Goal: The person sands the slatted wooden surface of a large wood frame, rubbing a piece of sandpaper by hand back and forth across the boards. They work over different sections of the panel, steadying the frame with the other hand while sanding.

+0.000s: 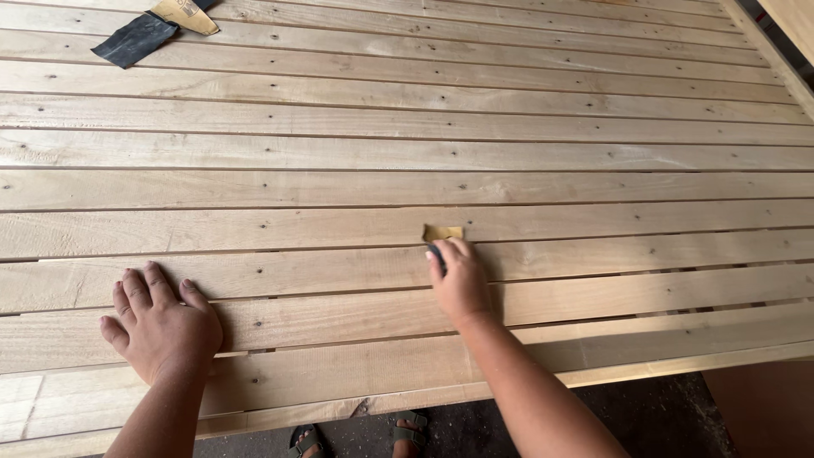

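Note:
A wide panel of pale wooden slats [407, 153] fills the view, the boards running left to right with narrow gaps. My right hand [458, 284] presses a folded piece of sandpaper [443, 232] onto a slat near the middle; the tan backing sticks out past my fingertips. My left hand [161, 326] lies flat on the slats at the near left, fingers spread, holding nothing.
Loose sheets of sandpaper, one dark [136, 38] and one tan [185, 13], lie at the far left corner. A wooden side rail [776, 59] runs along the right edge. Below the near edge I see dark floor and my sandalled feet [356, 437].

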The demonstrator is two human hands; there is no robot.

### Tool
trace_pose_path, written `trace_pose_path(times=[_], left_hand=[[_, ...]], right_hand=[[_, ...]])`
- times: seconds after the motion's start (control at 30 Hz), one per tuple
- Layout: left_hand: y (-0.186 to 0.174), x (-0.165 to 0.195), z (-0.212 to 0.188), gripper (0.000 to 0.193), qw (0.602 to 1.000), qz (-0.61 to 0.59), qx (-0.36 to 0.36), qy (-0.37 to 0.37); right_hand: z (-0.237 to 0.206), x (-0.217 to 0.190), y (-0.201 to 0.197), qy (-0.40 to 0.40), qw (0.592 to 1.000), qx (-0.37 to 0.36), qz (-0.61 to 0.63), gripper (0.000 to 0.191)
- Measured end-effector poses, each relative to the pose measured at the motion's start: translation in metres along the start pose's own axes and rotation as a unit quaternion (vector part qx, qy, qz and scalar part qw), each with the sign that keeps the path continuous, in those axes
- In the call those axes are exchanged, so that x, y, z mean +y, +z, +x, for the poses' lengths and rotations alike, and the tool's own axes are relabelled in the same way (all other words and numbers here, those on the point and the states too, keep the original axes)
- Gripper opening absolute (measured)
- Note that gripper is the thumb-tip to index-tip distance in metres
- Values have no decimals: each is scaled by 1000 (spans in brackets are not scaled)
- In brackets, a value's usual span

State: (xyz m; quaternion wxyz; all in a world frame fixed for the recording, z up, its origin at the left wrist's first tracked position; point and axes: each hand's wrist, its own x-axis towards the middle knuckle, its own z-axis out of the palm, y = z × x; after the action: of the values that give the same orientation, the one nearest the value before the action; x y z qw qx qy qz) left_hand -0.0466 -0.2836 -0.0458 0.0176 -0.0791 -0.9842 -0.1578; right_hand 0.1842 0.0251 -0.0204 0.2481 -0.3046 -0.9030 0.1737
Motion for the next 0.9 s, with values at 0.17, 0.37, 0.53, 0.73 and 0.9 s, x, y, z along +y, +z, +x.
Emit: trace_pose_path(times=[0.17,0.37,0.53,0.73,0.9], left_hand=[[-2,2,0,68,1000,-8,-5,-7],[-1,1,0,67,1000,1,9,8],[-2,2,-1,67,1000,-11,-5,-1],[-4,3,-1,67,1000,-6,-1,4],[-2,1,0,67,1000,0,-4,6]], right_hand=[[-1,17,-28,-70,995,-22,70,43],[-8,26,-26,-95,994,-46,-11,40],[2,26,-12,-50,997,-29,-55,22],[9,25,-23,-98,993,-7,63,46],[17,36,-24,-87,995,-54,-10,18]])
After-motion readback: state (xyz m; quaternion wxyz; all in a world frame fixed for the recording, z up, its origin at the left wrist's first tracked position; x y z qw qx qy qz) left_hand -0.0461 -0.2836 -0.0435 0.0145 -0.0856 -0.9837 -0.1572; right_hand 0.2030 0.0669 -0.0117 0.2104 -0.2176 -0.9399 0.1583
